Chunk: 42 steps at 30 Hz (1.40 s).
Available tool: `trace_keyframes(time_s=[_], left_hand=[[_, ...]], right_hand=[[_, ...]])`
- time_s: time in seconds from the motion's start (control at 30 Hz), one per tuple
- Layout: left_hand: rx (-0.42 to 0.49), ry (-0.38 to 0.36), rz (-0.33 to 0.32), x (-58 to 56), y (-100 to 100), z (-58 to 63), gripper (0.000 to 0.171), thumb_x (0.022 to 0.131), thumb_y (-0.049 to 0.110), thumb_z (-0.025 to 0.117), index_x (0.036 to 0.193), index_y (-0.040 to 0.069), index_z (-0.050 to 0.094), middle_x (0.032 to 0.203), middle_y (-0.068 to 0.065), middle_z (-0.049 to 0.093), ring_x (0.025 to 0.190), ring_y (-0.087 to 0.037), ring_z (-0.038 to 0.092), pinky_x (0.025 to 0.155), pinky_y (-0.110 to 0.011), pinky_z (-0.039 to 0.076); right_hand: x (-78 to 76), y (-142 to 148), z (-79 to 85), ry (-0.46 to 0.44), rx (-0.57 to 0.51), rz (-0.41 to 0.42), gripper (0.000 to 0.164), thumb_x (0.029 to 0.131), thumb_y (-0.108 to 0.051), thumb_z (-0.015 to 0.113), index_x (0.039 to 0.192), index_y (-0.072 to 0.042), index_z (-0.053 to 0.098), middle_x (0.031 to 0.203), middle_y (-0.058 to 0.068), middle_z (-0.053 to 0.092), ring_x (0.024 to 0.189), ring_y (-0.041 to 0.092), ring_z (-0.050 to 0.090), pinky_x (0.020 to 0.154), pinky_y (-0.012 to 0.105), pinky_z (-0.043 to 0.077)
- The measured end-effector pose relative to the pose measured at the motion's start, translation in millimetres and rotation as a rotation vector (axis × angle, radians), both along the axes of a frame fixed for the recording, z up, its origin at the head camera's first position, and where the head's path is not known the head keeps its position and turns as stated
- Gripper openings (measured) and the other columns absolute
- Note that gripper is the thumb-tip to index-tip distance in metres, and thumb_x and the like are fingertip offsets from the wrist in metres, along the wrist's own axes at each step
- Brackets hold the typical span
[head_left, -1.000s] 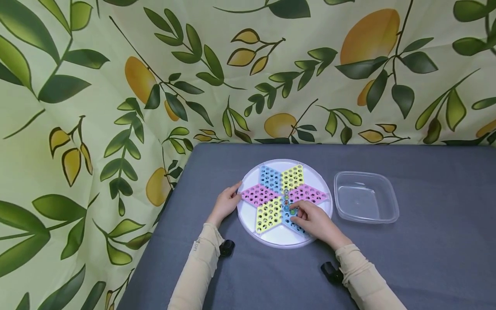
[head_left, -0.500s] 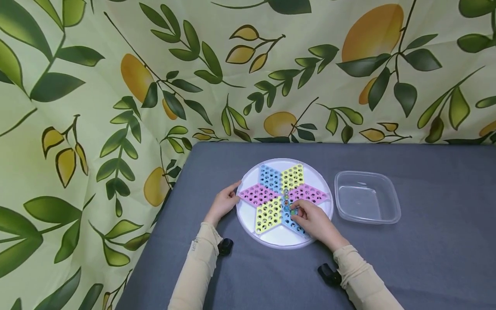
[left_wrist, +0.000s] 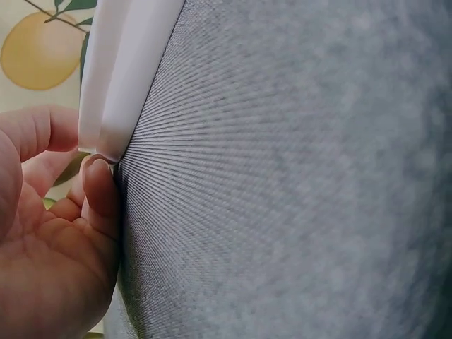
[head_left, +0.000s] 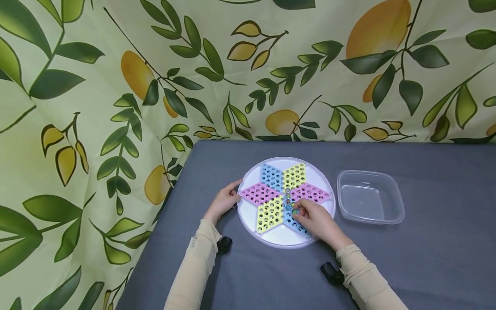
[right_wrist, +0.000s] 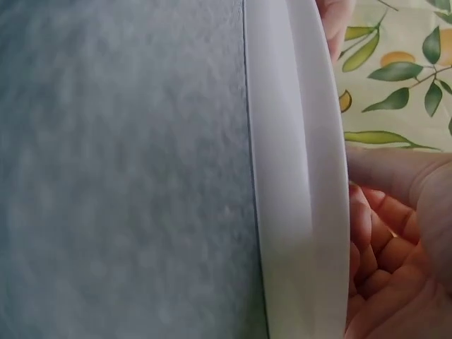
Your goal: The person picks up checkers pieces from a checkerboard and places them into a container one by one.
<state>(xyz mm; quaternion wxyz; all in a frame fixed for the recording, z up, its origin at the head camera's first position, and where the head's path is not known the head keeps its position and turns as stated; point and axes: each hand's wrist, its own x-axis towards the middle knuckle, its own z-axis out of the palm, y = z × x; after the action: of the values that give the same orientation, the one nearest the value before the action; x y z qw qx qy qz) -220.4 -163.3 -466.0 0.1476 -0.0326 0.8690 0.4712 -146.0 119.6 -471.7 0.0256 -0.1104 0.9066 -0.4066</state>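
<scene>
A round white Chinese checkers board with a blue, yellow and pink star of holes lies on the table. My left hand holds its left rim, with the thumb at the edge in the left wrist view. Over the near blue point, my right hand pinches a small greenish marble between thumb and index finger, mostly hidden by the fingertips. Several marbles sit in a row from the board's centre toward that hand. In the right wrist view the white rim hides the fingertips.
A clear plastic container stands right of the board. Grey cloth covers the table. Behind and to the left hangs a curtain printed with leaves and fruit. A black wrist camera sits under each forearm.
The head view has shifted slightly, so the board and container appear a little further right. Both hands stay almost in the same place on the board, with only slight finger motion at the right.
</scene>
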Motion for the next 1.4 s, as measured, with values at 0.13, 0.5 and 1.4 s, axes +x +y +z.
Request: trace_keyframes(time_s=[0.13,0.5,1.4], left_hand=[[-0.006,0.003,0.010,-1.3,-2.4,3.1,0.054,0.084,0.013,0.057,0.135,0.029,0.049,0.077,-0.003,0.051,0.060,-0.014,0.045,0.056,-0.024,0.042],[-0.036,0.007,0.011,-2.0,-4.1,1.0,0.055,0.085,0.013,0.055,0.137,0.029,0.047,0.077,-0.003,0.050,0.062,-0.015,0.045,0.056,-0.024,0.041],[-0.014,-0.002,-0.040,0.3,1.7,2.9,0.056,0.086,0.011,0.052,0.139,0.029,0.045,0.069,-0.001,0.044,0.058,-0.014,0.042,0.055,-0.024,0.040]], right_hand=[[0.4,0.5,3.1,0.004,-0.029,0.006,0.015,0.083,-0.016,0.069,0.095,-0.009,0.062,0.073,-0.003,0.056,0.061,0.005,0.044,0.057,0.019,0.039],[3.0,5.2,5.8,-0.007,-0.085,-0.018,0.019,0.083,-0.018,0.069,0.099,-0.010,0.065,0.080,-0.002,0.061,0.068,0.006,0.050,0.062,0.019,0.043],[10.5,51.0,46.2,0.158,-0.136,-0.137,0.022,0.087,-0.022,0.065,0.107,-0.011,0.067,0.092,0.006,0.068,0.075,-0.005,0.052,0.066,0.015,0.045]])
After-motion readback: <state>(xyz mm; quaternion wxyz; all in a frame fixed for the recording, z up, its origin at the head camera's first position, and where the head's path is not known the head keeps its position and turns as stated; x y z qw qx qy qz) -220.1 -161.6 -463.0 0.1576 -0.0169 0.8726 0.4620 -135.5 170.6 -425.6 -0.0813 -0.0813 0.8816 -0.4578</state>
